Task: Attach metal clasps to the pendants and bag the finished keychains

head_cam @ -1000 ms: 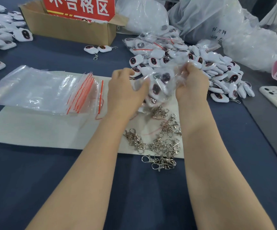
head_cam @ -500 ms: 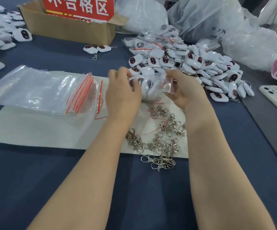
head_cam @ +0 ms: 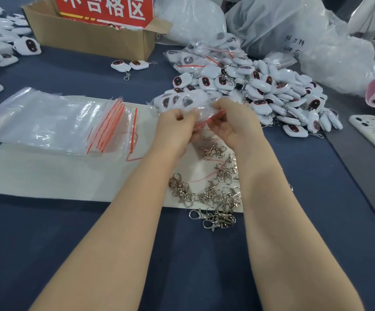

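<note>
Lying on dark blue cloth [head_cam: 47, 254], a white mat [head_cam: 47, 176] holds metal clasps [head_cam: 215, 194].

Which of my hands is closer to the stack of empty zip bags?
Left. The left hand is just right of the stack; the right hand is farther right, beyond it.

Dark-blue cloth tabletop [head_cam: 36, 232] lying open at 7 o'clock; loose silver metal clasps [head_cam: 224, 198] blocking 5; white pendant heap [head_cam: 269, 86] crowding 1.

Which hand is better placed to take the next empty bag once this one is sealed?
Probably left. The left hand pinches the filled bag just beside the stack of empty bags; the right hand sits on the far side, nearer the pendant pile.
</note>
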A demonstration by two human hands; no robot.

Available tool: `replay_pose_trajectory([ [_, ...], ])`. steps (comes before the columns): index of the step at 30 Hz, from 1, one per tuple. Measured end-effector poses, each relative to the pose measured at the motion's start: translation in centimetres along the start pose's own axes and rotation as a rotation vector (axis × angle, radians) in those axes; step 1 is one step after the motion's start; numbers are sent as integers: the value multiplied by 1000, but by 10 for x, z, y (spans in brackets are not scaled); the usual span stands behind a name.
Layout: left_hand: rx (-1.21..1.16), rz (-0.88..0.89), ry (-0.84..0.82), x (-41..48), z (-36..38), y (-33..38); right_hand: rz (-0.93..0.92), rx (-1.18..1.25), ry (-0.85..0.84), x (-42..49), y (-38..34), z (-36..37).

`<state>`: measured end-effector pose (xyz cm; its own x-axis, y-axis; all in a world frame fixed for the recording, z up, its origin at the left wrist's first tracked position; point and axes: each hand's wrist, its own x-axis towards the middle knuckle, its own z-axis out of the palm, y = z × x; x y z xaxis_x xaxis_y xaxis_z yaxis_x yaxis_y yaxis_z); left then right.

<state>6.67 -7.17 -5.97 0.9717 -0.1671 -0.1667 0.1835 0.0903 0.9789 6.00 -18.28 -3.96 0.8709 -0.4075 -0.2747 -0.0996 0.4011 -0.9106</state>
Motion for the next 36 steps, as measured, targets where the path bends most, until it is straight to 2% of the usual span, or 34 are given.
replay_pose_trajectory([
  [3, -69, -29, 76, 2, -3, -1, -1, -117, -33, 2, 5, -5],
  [7, -176, -33, 96, 3, -6, 0, -103, -32, -13, 4, 8, -3],
  [11, -176, -74, 13, -1, -5, 3, -217, -105, 94, 8, 16, -4],
  [14, -250, -135, -46, -7, -3, 7, -249, -54, 188, 10, 18, -6],
  [22, -177, -272, -132, -13, -11, 16, -294, -5, 271, 13, 20, -9],
  [25, -154, -247, -121, -12, -9, 15, -300, -22, 233, 12, 20, -9],
  [31, -224, -187, -127, -11, -3, 12, -341, -369, -59, 8, 22, -5],
  [36, -252, -191, -112, -11, -5, 13, -372, -394, -67, 8, 26, -3],
])
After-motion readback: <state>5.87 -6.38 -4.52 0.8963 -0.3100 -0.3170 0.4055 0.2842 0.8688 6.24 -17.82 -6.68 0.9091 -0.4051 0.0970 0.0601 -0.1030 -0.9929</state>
